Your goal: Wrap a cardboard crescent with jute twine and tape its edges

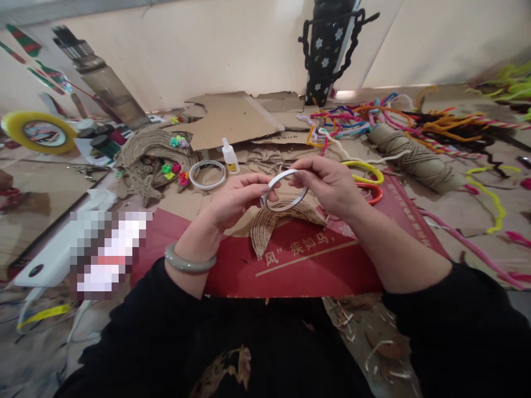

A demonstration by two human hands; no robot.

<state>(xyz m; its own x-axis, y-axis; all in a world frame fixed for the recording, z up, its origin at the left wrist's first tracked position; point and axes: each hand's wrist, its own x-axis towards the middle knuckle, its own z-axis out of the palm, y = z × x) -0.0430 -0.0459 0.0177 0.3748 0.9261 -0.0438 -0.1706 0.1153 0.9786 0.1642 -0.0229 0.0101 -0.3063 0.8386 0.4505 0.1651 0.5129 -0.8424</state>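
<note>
Both my hands hold a thin white tape ring [286,178] above the table's middle. My left hand [237,198] pinches its left side with thumb and fingers; a grey-green bangle [188,261] sits on that wrist. My right hand [329,183] grips the ring's right side, fingers curled over it. Right below the ring lies a curved piece wound in jute twine [265,224], resting on a red printed cardboard sheet [298,260].
A second tape ring [207,174] and a small glue bottle [229,156] lie behind my left hand. Twine-wrapped shapes with bright pompoms [155,160] sit at left, pipe cleaners [373,119] and a twine spool [415,157] at right, scissors with yellow and red handles [367,177] beside my right hand.
</note>
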